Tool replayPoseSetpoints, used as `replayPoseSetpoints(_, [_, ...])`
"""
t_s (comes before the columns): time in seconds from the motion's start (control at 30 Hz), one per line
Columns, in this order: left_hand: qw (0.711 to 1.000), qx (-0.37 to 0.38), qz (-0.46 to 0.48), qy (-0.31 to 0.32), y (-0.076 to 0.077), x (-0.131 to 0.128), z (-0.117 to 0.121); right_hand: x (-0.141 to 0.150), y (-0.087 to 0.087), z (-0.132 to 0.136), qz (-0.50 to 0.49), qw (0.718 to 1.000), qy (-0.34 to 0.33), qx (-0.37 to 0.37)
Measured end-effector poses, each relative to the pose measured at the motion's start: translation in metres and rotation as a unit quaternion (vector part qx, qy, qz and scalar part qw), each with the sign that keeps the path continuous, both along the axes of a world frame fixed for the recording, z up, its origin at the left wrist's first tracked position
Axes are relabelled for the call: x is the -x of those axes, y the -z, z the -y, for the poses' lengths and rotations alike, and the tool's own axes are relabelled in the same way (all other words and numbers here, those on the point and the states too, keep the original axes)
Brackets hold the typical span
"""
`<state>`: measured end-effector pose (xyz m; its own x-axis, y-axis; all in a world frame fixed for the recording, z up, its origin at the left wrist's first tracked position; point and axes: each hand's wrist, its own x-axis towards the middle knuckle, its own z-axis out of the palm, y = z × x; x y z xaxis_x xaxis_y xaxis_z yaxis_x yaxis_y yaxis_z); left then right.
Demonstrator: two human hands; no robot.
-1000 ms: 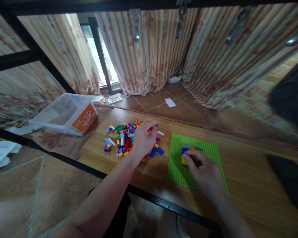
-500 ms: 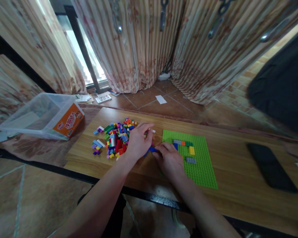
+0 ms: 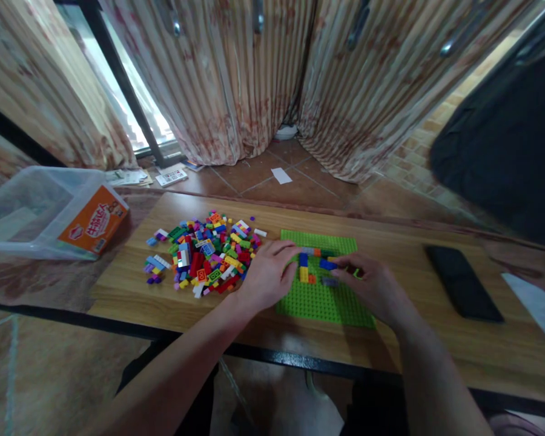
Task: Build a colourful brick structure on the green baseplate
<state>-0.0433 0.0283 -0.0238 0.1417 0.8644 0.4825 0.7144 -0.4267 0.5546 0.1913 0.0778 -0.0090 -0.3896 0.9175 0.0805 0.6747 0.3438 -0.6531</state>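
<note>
A green baseplate lies on the wooden table, with a few small bricks stuck on its far half. My right hand hovers over the plate, its fingertips pinched on a blue brick. My left hand rests at the plate's left edge, fingers curled loosely and touching the plate, with nothing seen in them. A pile of loose coloured bricks lies just left of my left hand.
A clear plastic tub with an orange label sits at the far left. A black phone lies on the table at the right, with white paper beyond it. Curtains hang behind; a dark shape fills the upper right.
My right hand picked a blue brick up from beside the pile and carried it over the baseplate. My left hand left the pile for the plate's left edge. The camera tilted lower.
</note>
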Motion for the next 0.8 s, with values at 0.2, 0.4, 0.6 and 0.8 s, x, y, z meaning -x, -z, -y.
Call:
replayPoseSetpoints(0.2, [0.997,0.037,-0.060,0.036,0.005,-0.017,0.001,-0.015,0.003,0.000,-0.001,0.998,-0.008,0.057])
replayPoseSetpoints(0.4, [0.992,0.063,-0.098,0.044,0.008,-0.029,0.004,-0.010,0.001,0.000,-0.018,0.996,-0.013,0.088])
replayPoseSetpoints(0.6, [0.988,0.074,-0.128,0.055,0.011,-0.034,0.006,-0.013,0.005,-0.002,-0.037,0.993,-0.011,0.113])
replayPoseSetpoints(0.8, [0.986,0.079,-0.138,0.055,0.011,-0.035,0.007,-0.012,0.008,-0.002,-0.039,0.993,-0.014,0.108])
